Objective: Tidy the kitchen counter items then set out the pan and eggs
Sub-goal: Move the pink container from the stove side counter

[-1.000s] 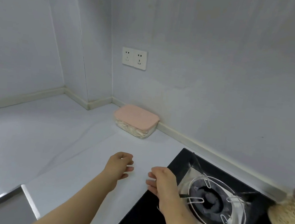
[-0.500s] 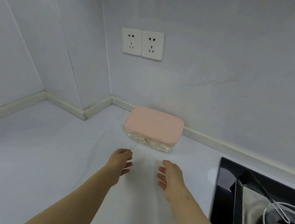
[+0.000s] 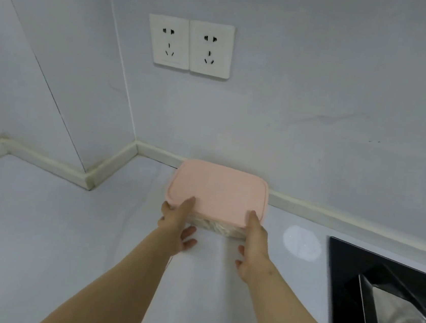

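A clear food container with a pink lid (image 3: pixel 218 189) stands on the white counter (image 3: pixel 40 221) against the back wall. My left hand (image 3: pixel 176 227) holds its near left corner, thumb on the lid and fingers down beside the wall of the box. My right hand (image 3: pixel 254 245) holds the near right corner the same way, thumb on the lid edge. Pale food shows through the clear side between my hands. No pan or eggs are in view.
A black gas hob (image 3: pixel 376 299) with a metal burner ring fills the lower right. Two white wall sockets (image 3: pixel 190 46) sit above the container. The wall makes a corner step (image 3: pixel 90 176) at the back left.
Both hands have reached forward from the open counter and taken hold of the container's near corners. The view has moved closer and to the left.
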### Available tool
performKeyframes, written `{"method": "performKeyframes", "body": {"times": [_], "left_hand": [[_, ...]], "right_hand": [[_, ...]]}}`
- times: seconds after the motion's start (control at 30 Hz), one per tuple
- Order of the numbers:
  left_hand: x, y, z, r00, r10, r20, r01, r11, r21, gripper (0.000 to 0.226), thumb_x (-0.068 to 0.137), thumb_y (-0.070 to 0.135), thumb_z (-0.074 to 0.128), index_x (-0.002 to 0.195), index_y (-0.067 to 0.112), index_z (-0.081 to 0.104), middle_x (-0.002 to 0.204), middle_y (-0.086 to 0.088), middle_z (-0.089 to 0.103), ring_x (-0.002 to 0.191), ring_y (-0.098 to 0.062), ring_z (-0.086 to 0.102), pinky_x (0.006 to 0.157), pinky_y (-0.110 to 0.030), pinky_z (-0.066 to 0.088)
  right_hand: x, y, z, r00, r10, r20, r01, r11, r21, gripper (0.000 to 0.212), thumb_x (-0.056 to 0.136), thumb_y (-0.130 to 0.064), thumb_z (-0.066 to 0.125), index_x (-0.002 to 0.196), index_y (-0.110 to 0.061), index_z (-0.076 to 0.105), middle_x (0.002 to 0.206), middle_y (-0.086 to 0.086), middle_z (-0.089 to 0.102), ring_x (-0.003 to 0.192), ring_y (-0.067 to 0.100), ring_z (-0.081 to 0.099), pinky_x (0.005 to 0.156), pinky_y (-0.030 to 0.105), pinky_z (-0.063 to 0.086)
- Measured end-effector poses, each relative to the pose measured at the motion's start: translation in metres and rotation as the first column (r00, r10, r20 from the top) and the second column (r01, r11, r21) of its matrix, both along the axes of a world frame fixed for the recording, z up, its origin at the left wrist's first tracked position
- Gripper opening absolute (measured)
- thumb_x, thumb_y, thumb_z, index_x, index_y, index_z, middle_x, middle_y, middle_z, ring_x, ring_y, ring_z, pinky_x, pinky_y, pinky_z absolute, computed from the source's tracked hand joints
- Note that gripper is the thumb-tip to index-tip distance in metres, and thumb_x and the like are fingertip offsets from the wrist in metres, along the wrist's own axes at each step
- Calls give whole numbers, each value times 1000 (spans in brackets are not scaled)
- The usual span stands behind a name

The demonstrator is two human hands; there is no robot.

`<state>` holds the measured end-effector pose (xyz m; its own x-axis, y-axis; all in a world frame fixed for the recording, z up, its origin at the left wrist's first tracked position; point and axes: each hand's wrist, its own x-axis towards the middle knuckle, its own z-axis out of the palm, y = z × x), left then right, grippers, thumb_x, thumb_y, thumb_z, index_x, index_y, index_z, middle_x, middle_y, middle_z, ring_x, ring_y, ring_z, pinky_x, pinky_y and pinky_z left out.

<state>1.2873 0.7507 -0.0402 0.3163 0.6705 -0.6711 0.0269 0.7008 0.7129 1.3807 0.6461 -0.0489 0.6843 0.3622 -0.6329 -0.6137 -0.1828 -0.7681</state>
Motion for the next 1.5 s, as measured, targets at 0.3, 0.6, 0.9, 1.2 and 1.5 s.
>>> {"method": "performKeyframes", "body": {"times": [0.3, 0.6, 0.9, 1.2, 1.5], "left_hand": [[-7, 6, -8, 998, -63, 16, 62, 997, 54, 66, 80, 44, 67, 132, 35, 27, 135, -7, 39, 97, -31, 58, 73, -44, 52], [-10, 2, -6, 995, -68, 77, 62, 995, 77, 58, 88, 39, 58, 133, 26, 24, 120, -5, 42, 103, -33, 60, 87, -46, 48], [-17, -9, -3, 980, 103, 171, -104, 995, -1, 62, 85, 28, 61, 133, 28, 22, 122, -8, 38, 96, -36, 58, 84, -44, 48], [-49, -43, 9, 991, -19, 135, 6, 995, 98, 60, 88, 22, 55, 136, 34, 21, 124, -10, 37, 99, -37, 55, 97, -42, 46], [-96, -96, 19, 985, -39, 171, 21, 994, 111, 57, 85, 25, 56, 133, 33, 25, 129, -15, 44, 88, -32, 58, 80, -40, 51]], "right_hand": [[1, -9, -3, 997, 52, -51, -44, 989, 141, 59, 89, -54, 47, 142, -34, 32, 145, -7, 36, 134, 25, 32, 109, 44, 18], [2, -13, -5, 995, -19, -97, 37, 983, 181, 42, 85, -48, 57, 122, -33, 44, 131, -4, 50, 116, 19, 48, 109, 45, 18], [-18, -17, -11, 988, -149, -47, 155, 967, 200, 36, 83, -33, 65, 100, -17, 38, 108, 3, 53, 106, 26, 58, 70, 23, 37], [-41, -56, -2, 993, -112, 39, 104, 980, 170, 36, 85, -29, 62, 107, -14, 37, 94, 6, 50, 79, 20, 50, 65, 28, 40], [-71, -97, 35, 997, -79, -12, 79, 958, 276, 38, 86, -25, 58, 118, -18, 39, 104, 6, 52, 91, 26, 53, 65, 30, 46]]}}
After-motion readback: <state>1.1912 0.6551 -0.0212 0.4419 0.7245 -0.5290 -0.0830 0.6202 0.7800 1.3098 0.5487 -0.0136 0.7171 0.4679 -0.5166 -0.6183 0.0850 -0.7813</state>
